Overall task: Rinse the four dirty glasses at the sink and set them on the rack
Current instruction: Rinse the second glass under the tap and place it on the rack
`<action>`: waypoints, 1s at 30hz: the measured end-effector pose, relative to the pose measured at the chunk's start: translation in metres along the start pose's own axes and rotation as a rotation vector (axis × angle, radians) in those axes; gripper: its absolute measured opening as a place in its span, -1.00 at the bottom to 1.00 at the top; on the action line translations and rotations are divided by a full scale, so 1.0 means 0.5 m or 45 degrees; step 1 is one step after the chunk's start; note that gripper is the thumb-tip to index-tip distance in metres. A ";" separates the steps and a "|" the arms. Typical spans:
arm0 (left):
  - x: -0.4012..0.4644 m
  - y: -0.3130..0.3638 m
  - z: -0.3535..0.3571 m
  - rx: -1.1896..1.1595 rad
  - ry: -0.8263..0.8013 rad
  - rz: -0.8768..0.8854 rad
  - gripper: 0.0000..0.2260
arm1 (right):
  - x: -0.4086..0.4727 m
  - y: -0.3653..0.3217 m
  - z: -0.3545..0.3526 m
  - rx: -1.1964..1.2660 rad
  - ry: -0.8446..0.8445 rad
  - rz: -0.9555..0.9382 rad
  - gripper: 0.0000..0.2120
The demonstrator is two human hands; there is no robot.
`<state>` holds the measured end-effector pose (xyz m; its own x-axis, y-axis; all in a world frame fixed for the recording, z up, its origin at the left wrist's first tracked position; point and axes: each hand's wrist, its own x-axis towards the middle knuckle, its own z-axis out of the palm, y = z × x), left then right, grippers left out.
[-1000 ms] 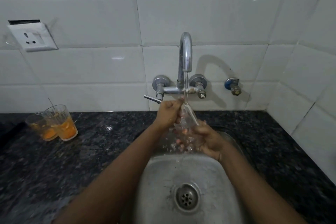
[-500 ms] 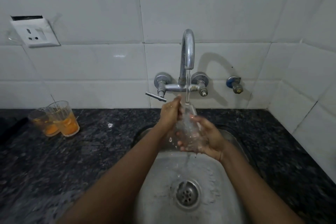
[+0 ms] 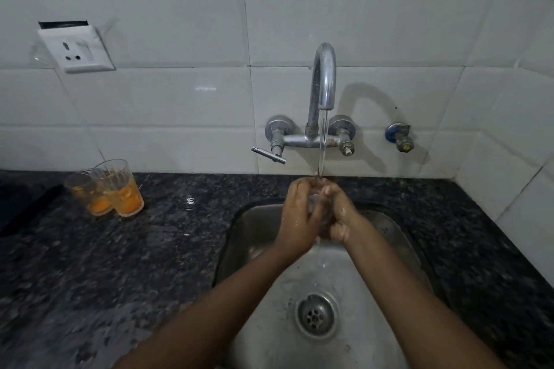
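Head view: both hands, left hand (image 3: 295,216) and right hand (image 3: 340,219), clasp a glass (image 3: 314,199) beneath the tap's stream (image 3: 322,144) over the sink (image 3: 257,219) for rinsing (two dirty glasses (image 3: 109,189) wait at the worktop's back-left edge).

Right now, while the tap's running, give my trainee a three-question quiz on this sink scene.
1. True or false: both hands grip the glass under the tap.
2. How many dirty glasses stand on the counter?
3. Where do they stand: A) left of the sink, B) right of it, C) inside it?

Key:
1. True: left hand and right hand both grip it.
2. Two, with orange dregs.
3. A
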<state>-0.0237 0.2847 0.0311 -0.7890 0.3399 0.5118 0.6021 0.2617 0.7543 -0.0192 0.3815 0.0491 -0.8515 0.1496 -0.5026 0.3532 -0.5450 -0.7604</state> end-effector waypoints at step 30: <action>-0.053 -0.035 0.076 -0.412 0.306 -0.616 -0.20 | -0.008 -0.039 0.002 -0.264 0.332 -0.890 -0.60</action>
<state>-0.0088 0.3057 -0.0112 -0.9910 0.0289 0.1309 0.1319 0.0359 0.9906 -0.0231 0.3905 0.0665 -0.7936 0.6053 0.0612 -0.1453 -0.0908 -0.9852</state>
